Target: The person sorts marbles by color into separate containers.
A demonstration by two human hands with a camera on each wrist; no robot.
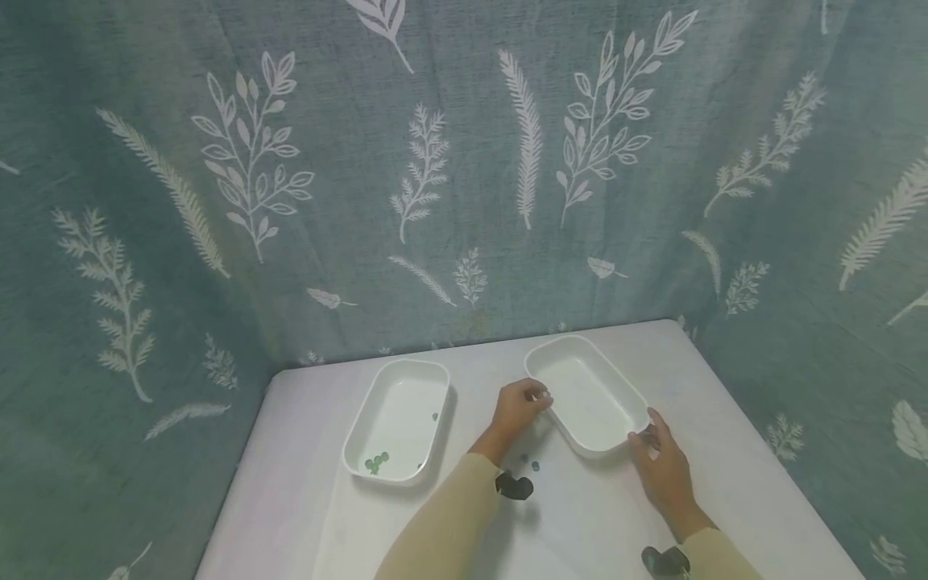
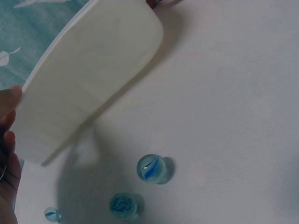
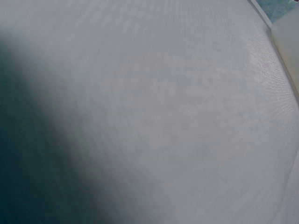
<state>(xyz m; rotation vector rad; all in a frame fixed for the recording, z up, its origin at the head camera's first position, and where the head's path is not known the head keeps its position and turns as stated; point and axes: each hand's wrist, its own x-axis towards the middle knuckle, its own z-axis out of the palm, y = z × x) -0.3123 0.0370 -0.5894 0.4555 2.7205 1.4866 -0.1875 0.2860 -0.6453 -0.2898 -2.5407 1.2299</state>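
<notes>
At the white bench (image 1: 754,483), a white tray (image 1: 590,399) is held by its rim.
Only a sliver of it is caught by the right wrist camera; whether it is lifted cannot be told. A second tray (image 1: 406,419) is set to its left. The rim is gripped by the fingers of the left hand (image 1: 518,407) and right hand (image 1: 661,471), partly hidden. Green pieces (image 1: 382,457) in the second tray are blurred; three blue-swirled marbles (image 2: 152,168) are seen near the held one.
</notes>
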